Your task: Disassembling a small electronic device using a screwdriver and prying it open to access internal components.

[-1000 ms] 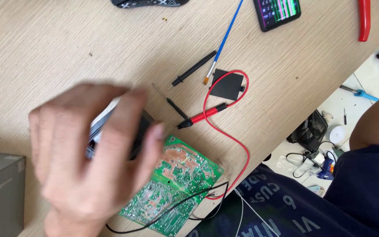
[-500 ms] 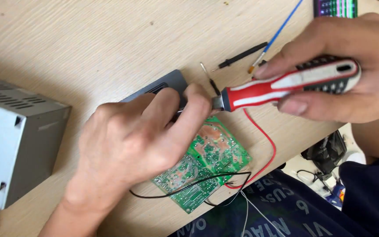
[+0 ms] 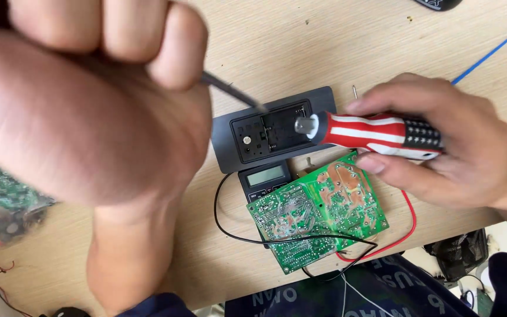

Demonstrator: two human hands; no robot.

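1. Because it is raised so close to the camera, the left hand (image 3: 83, 105) fills the largest share of the view, blurred and clenched into a fist around a thin dark rod (image 3: 233, 93) that sticks out towards the middle of the wooden counter (image 3: 300, 41); what sort of tool the rod is cannot be told.
2. The right hand (image 3: 441, 152) comes next, wrapped around the red-and-white striped handle of a screwdriver (image 3: 377, 134), whose front end points left over the work.
3. Under that front end lies a dark grey panel (image 3: 265, 132), flat on the counter with its inner side up, showing a recessed black frame with small fittings inside.
4. A green circuit board (image 3: 318, 220) lies just below the panel, tilted, solder side up, and free of any housing.
5. A small grey meter with a display (image 3: 265, 179) sits between panel and board, partly covered by the board's upper corner.
6. A black wire (image 3: 230, 232) and a red wire (image 3: 409, 226) loop round the board near the counter's edge.
7. As for progress, the board already lies out in the open and the panel is laid bare, so the opening-up seems done; the screwdriver at the panel suggests work on its fittings is under way, and nothing shows any reassembly.
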